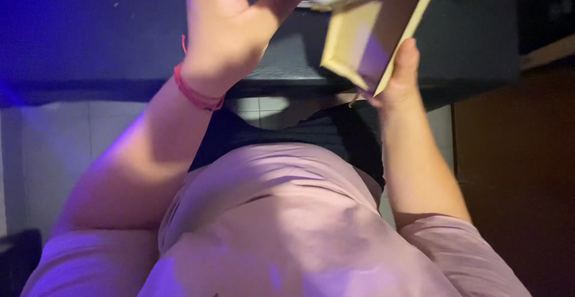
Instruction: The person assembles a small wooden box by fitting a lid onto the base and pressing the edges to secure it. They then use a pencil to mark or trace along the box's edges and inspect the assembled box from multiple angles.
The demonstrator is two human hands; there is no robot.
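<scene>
Over a dark counter (90, 45), the left hand (224, 24) at 12 o'clock and right hand (398, 75) at 1 o'clock both grip a tilted open cream box (365, 39), seemingly mid-opening; steadiness comes next.

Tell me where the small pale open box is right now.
In the head view, the pale open box is at upper right, tilted, above the dark desk edge, supported underneath by the right hand, with the left hand beside it.

Pale yellowish box (372, 33), open and tilted on its corner, held up over the dark table (120, 45) edge; its flap juts past the top.
</scene>
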